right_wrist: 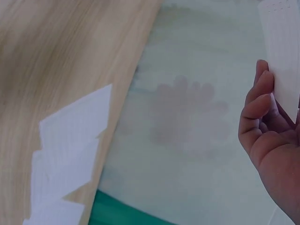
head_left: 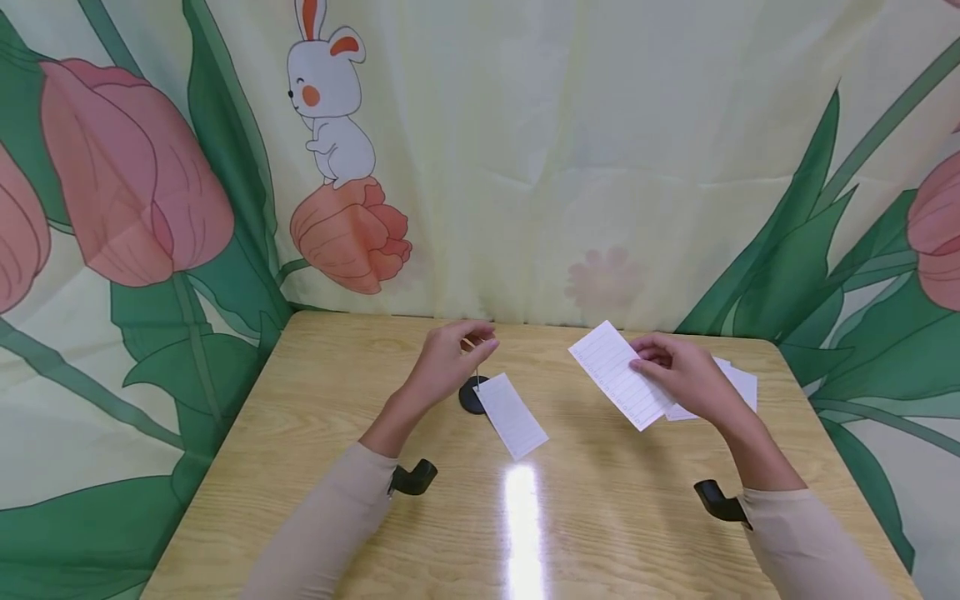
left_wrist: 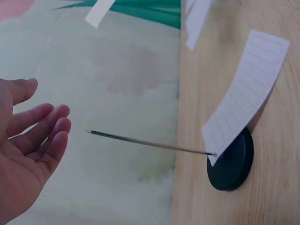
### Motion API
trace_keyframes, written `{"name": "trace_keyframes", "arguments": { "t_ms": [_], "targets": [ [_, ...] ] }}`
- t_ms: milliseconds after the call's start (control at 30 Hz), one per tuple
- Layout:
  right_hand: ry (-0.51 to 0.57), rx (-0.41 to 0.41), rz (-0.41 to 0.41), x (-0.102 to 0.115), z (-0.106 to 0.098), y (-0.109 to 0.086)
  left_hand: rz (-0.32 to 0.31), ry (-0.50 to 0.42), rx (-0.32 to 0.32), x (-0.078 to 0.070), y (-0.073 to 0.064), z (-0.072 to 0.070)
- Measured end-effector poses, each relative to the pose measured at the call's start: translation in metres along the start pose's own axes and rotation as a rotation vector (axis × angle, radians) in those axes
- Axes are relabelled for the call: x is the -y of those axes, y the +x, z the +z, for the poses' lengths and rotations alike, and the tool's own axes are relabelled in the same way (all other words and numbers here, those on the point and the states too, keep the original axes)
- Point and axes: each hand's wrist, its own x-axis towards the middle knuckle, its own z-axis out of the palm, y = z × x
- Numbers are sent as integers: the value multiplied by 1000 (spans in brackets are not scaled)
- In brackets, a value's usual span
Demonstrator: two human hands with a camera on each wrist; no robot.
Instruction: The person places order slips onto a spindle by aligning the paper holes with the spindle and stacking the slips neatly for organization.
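Observation:
A paper spike with a round black base (head_left: 469,400) stands on the table, its thin metal rod (left_wrist: 150,144) upright. One lined paper slip (head_left: 513,418) is pierced near its end and sits low on the rod, sloping down from the base. Above the spike, my left hand (head_left: 456,357) has its fingers loosely bent, and the left wrist view shows nothing in them, apart from the rod's tip. My right hand (head_left: 688,377) pinches another lined slip (head_left: 617,373) by its edge, raised over the table to the right of the spike.
Several loose paper slips (right_wrist: 70,126) lie overlapping on the wooden table (head_left: 300,433) at the right, partly behind my right hand. A printed curtain (head_left: 510,167) with tulips and a rabbit hangs right behind the table's far edge.

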Motion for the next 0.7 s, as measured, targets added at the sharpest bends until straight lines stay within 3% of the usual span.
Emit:
{"name": "trace_keyframes", "arguments": {
  "t_ms": [367,700],
  "targets": [
    [37,9,-63,32,14,23,-6,-28,12,-11,11,5],
    [94,45,-97,53,26,41,-135,-139,47,-15,24,10]
  ]
}}
